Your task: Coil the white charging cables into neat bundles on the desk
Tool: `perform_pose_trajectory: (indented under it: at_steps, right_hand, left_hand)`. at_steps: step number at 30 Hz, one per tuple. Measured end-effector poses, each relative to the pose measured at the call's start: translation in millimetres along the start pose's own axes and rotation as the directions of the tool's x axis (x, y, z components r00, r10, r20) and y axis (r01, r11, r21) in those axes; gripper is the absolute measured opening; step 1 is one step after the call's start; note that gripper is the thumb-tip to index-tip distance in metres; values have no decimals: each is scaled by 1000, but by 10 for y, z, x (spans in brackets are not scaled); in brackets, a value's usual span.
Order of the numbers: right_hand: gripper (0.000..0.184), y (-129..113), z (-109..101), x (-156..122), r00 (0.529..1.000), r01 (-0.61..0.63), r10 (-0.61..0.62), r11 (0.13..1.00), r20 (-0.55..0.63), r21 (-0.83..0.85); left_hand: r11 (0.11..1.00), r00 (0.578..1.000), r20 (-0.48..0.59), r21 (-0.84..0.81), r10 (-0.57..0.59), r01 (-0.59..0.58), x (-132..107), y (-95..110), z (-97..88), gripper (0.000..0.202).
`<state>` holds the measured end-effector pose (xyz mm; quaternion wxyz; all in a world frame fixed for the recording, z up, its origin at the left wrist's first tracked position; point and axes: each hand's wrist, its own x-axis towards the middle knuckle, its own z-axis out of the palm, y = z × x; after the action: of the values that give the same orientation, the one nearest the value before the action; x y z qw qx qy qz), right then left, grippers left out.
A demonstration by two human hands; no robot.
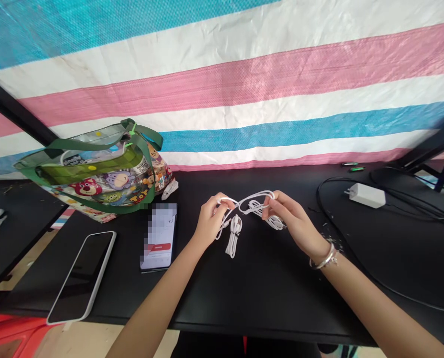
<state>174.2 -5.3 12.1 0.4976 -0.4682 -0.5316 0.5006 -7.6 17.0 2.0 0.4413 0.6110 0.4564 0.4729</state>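
A loosely looped white cable [257,195] stretches between my two hands above the black table. My left hand [211,219] pinches one side of it, with an end dangling below the fingers. On the other side, my right hand [287,214] grips a loop between thumb and fingers; a bracelet circles that wrist. Between the hands on the table lies a small bundled white cable [234,236], tied round its middle. Another coiled white cable [261,211] rests just under my right hand, partly covered by its fingers.
Left of my hands are a lit phone [159,238], a dark-screened phone in a white case [83,278] and a cartoon-print bag [110,179] with green straps. At right, a white power adapter [366,195] lies among black cords [341,238]. Striped sheeting [222,89] hangs behind the black table [251,293].
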Motion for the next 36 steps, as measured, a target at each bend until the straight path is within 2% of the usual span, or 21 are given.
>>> perform_pose_trajectory:
  at_steps: [4,8,11,15,17,21,24,27,33,36]
  right_hand:
    - [49,-9,2,2,1000,-8,8,1000,8,-23]
    - [48,-21,-1,5,1000,-15,15,999,6,-34]
    - [47,-20,-3,8,1000,-16,16,998,6,-53]
    - [46,2,0,14,1000,8,-7,996,16,-88]
    - [46,14,2,16,1000,14,-12,995,17,-95]
    - [46,19,1,20,1000,9,-8,996,7,-89]
    - [46,14,-2,23,1000,13,-13,996,-1,-85]
    - [46,12,-2,24,1000,25,-26,997,-16,-74]
    - [46,18,8,20,999,35,-35,998,-1,-60]
    - [47,17,16,20,999,39,-39,998,5,-48]
  left_hand:
    - [988,992,118,-144,-36,53,15,55,-50,19]
    - [941,983,178,-320,-54,110,33,95,-102,19]
    - [914,973,228,-388,-30,119,33,120,-131,25]
    - [925,968,247,-375,29,68,23,134,-143,49]
    - [936,975,222,-348,31,49,23,126,-137,57]
    - [961,996,82,-274,-14,36,32,106,-129,51]
    - [972,998,44,-231,-34,43,37,99,-142,42]
    - [975,997,65,-217,-30,43,35,88,-155,35]
    - [974,979,202,-221,0,45,19,60,-150,36]
    - [967,978,206,-250,13,40,8,58,-149,37]
